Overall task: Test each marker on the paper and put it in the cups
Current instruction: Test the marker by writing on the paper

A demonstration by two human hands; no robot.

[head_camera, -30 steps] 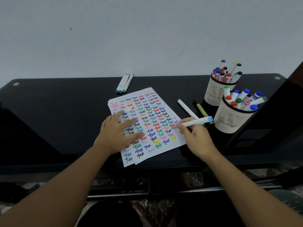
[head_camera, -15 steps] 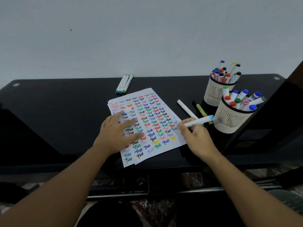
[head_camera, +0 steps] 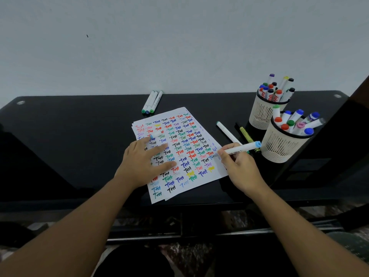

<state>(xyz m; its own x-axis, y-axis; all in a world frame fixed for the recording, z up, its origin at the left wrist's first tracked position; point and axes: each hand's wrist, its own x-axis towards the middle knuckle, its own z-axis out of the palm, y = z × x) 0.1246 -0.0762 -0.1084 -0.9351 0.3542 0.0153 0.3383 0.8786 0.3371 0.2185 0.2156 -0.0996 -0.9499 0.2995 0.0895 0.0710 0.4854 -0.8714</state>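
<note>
A stack of white paper (head_camera: 191, 182) covered in coloured "Test" words lies on the black table (head_camera: 69, 136). My left hand (head_camera: 145, 162) presses flat on the paper, and a light blue marker cap (head_camera: 155, 134) lies by its fingertips. My right hand (head_camera: 239, 168) grips a white marker (head_camera: 242, 148) with a light blue end, its tip on the paper's right margin. Two cream mesh cups stand at the right, a near cup (head_camera: 279, 144) and a far cup (head_camera: 261, 114), both full of markers.
Three white markers (head_camera: 152, 101) lie side by side behind the paper. A white marker (head_camera: 227, 132) and a yellow marker (head_camera: 247, 135) lie between the paper and the cups. A dark edge (head_camera: 355, 108) rises at the far right.
My right hand has edged slightly to the right along the paper's margin with the marker tip down. My left hand has stayed flat on the paper.
</note>
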